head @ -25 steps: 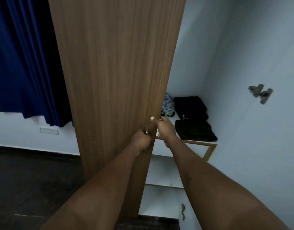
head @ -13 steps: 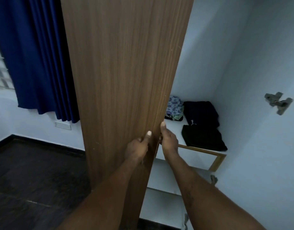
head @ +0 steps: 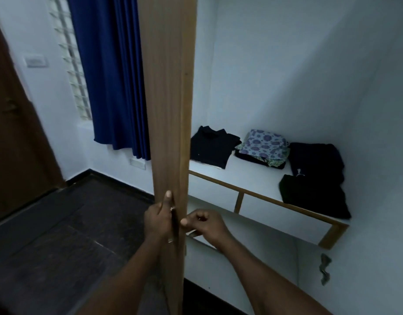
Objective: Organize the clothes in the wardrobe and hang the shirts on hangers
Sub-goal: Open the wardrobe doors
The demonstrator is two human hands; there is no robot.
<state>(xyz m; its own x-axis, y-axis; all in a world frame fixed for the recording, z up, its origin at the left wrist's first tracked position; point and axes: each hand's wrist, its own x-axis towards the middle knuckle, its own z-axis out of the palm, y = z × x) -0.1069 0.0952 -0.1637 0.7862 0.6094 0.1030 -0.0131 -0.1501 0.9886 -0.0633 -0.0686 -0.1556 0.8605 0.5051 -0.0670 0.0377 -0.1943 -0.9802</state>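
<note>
Door: wardrobe door [head: 168,110] stood open, frame middle | Left hand [head: 159,220] gripped its handle [head: 174,226] | Right hand [head: 206,225] made a fist beside the door edge, holding nothing | Folded clothes [head: 264,147] lay on shelf [head: 252,175], middle right | Left: all sorting, hanging; no hangers seen

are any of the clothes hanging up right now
No, the black shirt, floral cloth and black pile all lie folded on the shelf.

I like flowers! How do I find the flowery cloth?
Look in the open wardrobe at the white shelf of folded clothes. The flowery cloth tops the middle pile. It alone is pale with purple flowers; the black shirt and black pile beside it are plain.
</note>
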